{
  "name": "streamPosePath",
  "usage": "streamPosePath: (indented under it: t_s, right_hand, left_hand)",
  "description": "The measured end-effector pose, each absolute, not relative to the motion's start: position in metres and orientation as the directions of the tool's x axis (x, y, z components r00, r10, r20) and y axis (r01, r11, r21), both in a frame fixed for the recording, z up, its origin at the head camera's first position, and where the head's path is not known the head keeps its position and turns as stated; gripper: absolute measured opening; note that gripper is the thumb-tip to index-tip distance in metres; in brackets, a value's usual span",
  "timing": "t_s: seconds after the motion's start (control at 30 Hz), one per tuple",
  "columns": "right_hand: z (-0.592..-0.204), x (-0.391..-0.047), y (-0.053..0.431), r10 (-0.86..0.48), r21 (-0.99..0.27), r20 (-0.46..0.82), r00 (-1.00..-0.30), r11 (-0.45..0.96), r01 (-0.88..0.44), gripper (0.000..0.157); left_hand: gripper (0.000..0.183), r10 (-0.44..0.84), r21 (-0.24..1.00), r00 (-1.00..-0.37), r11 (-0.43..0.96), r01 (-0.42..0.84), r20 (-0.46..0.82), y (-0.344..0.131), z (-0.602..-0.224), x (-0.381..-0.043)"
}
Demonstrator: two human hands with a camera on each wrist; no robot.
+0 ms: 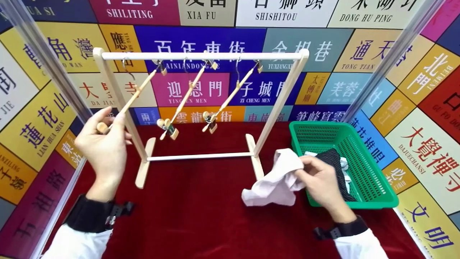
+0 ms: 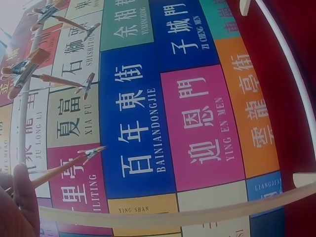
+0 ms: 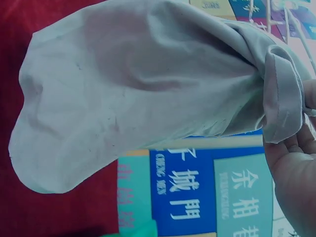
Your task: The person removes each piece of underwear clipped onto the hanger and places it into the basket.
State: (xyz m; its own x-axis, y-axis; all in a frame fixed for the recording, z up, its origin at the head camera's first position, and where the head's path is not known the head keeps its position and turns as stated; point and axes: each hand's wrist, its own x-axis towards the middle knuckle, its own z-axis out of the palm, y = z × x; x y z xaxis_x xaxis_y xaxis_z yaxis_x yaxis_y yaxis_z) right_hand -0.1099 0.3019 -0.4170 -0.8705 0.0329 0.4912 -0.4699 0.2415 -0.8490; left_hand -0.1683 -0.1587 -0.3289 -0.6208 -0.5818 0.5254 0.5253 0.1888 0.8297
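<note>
My left hand (image 1: pixel 102 147) pinches the near end of the leftmost wooden clip hanger (image 1: pixel 138 91), which hangs by its hook from the rack's top bar. Only the thumb side of that hand shows in the left wrist view, beside the hanger's stick (image 2: pixel 54 173). At the right, my right hand (image 1: pixel 321 180) grips a pale pinkish cloth (image 1: pixel 275 185) by one gathered edge. Its free part droops over the red tabletop, in front of the rack's right foot. In the right wrist view the cloth (image 3: pixel 123 98) spreads wide, with a stitched fold at the fingers.
A wooden rack (image 1: pixel 206 55) stands upright on the red cloth (image 1: pixel 194 216). Two more clip hangers, a middle one (image 1: pixel 188 91) and a right one (image 1: pixel 233 93), hang from it. Right of the rack, a green basket (image 1: pixel 391 199) holds a dark striped cloth (image 1: pixel 332 162) and white fabric.
</note>
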Motion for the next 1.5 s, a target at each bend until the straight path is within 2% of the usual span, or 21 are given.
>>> streamPosePath:
  t_s: [0.33, 0.67, 0.93, 1.07, 1.17, 1.23, 1.4, 1.5]
  right_hand:
    - [-0.389, -0.112, 0.336, 0.226, -0.875, 0.477, -0.85, 0.221, -0.432, 0.014]
    - [-0.36, -0.115, 0.373, 0.374, -0.865, 0.502, -0.78, 0.209, -0.457, 0.017]
    - [-0.338, -0.122, 0.415, 0.546, -0.839, 0.505, -0.669, 0.128, -0.529, 0.018]
    - [-0.339, -0.126, 0.43, 0.58, -0.825, 0.528, -0.621, 0.176, -0.537, 0.016]
    - [-0.345, -0.13, 0.442, 0.594, -0.845, 0.517, -0.616, 0.239, -0.479, 0.014]
    - [-0.351, -0.132, 0.45, 0.603, -0.875, 0.475, -0.641, 0.244, -0.419, 0.015]
    - [-0.374, -0.134, 0.469, 0.591, -0.947, 0.29, -0.753, 0.29, -0.137, 0.018]
    - [-0.39, -0.134, 0.477, 0.552, -0.896, 0.24, -0.798, 0.442, 0.036, 0.019]
  left_hand:
    - [0.049, -0.578, 0.845, -0.649, 0.143, 0.516, 0.494, -0.158, -0.33, -0.161]
    - [0.047, -0.576, 0.857, -0.67, 0.111, 0.504, 0.469, -0.159, -0.335, -0.157]
    - [0.049, -0.562, 0.865, -0.695, 0.079, 0.495, 0.449, -0.158, -0.343, -0.153]
    - [0.049, -0.559, 0.864, -0.694, 0.084, 0.497, 0.454, -0.159, -0.347, -0.152]
    - [0.049, -0.553, 0.861, -0.695, 0.083, 0.502, 0.459, -0.161, -0.349, -0.15]
    - [0.05, -0.546, 0.861, -0.699, 0.089, 0.5, 0.462, -0.162, -0.351, -0.15]
    - [0.052, -0.536, 0.872, -0.71, 0.112, 0.476, 0.456, -0.165, -0.354, -0.146]
    - [0.048, -0.526, 0.873, -0.712, 0.139, 0.467, 0.465, -0.165, -0.356, -0.145]
